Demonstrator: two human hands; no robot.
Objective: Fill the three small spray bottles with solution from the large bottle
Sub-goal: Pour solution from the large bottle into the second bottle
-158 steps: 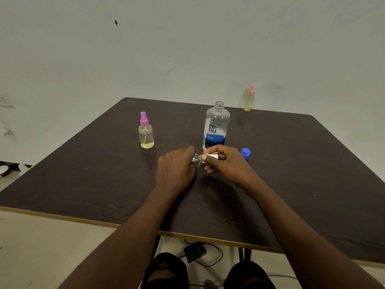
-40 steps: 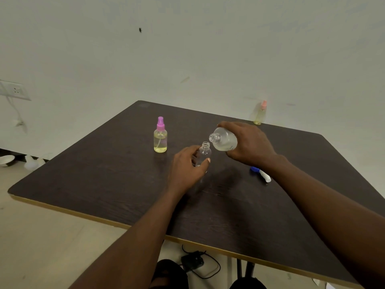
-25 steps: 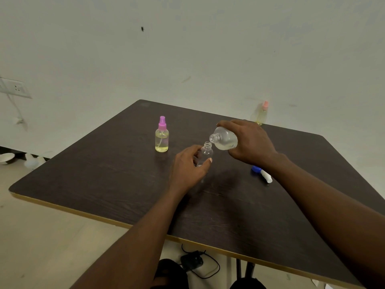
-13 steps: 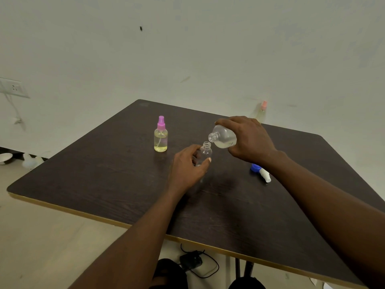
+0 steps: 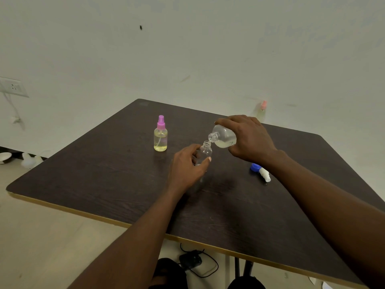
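Large bottle (image 5: 225, 138) is up in your right hand (image 5: 251, 139), fingers wrapped over its body. It's tipped so the long axis runs nearly level, neck pointing left and a bit down, mouth right above the open neck of the small clear bottle (image 5: 205, 152). Your left hand (image 5: 185, 168) grips that little one upright on the table (image 5: 104, 174), which makes sense since it looks light enough to topple. Its white sprayer top (image 5: 265, 176) and a blue cap (image 5: 254, 167) lie by your right wrist, out of the pour path. The pink-topped bottle (image 5: 160, 136) looks filled already; the far bottle (image 5: 263, 109) is too blurry to judge. Can't tell if anything's flowing.
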